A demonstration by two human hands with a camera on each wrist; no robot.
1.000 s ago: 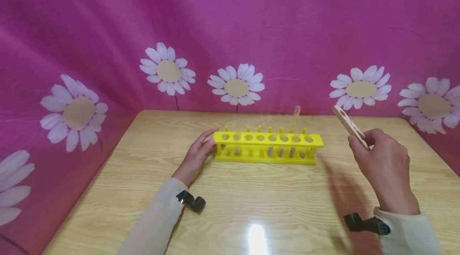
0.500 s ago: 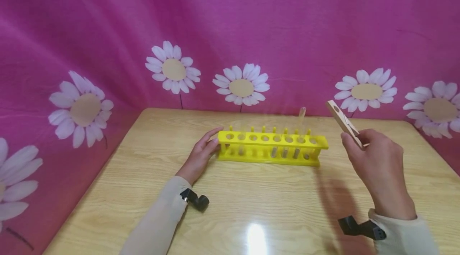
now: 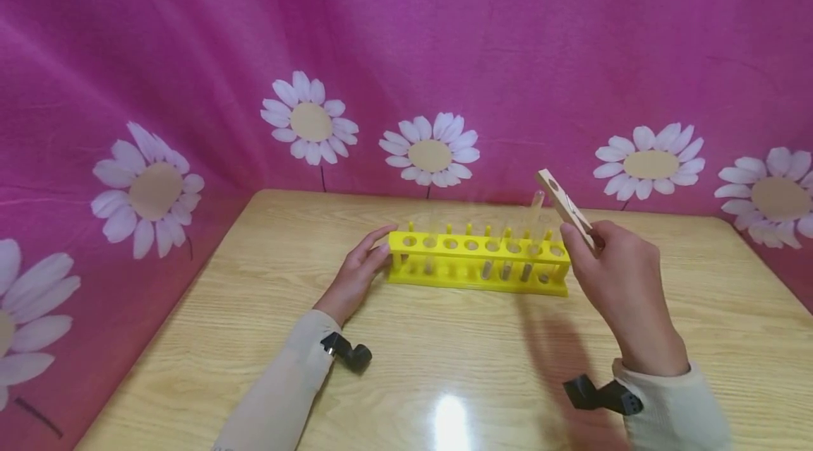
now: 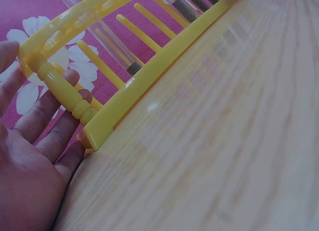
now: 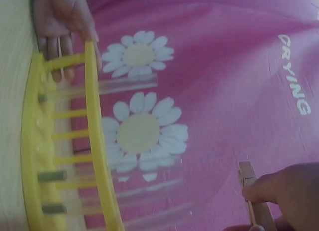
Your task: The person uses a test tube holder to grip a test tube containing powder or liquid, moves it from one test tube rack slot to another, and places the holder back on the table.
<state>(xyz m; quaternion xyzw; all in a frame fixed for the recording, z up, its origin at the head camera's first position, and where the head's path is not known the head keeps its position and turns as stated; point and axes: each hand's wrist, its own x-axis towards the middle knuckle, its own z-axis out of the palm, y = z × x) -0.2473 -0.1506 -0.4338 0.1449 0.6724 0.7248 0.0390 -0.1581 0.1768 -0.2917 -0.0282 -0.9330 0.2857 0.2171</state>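
Observation:
A yellow test tube rack point(image 3: 476, 285) stands on the wooden table, with several clear test tubes upright in its holes. One test tube point(image 3: 537, 207) stands out higher near the right end. Some tubes show dark matter at the bottom. My left hand point(image 3: 352, 278) holds the rack's left end, thumb at the top plate and fingers by the end post point(image 4: 62, 89). My right hand point(image 3: 622, 289) grips a wooden test tube holder point(image 3: 565, 204) with a metal spring, its tip pointing up and left. The holder is above the rack's right end; contact with a tube cannot be told.
A pink cloth point(image 3: 540, 49) with large white daisies hangs behind the light wooden table point(image 3: 394, 380) and at its left and right sides. A black camera mount sits on each wrist. Lamp glare shows on the near tabletop.
My right hand has moved left with the test tube holder, from beside the rack to over its right end. The left hand stays at the rack's left end; the view has shifted slightly.

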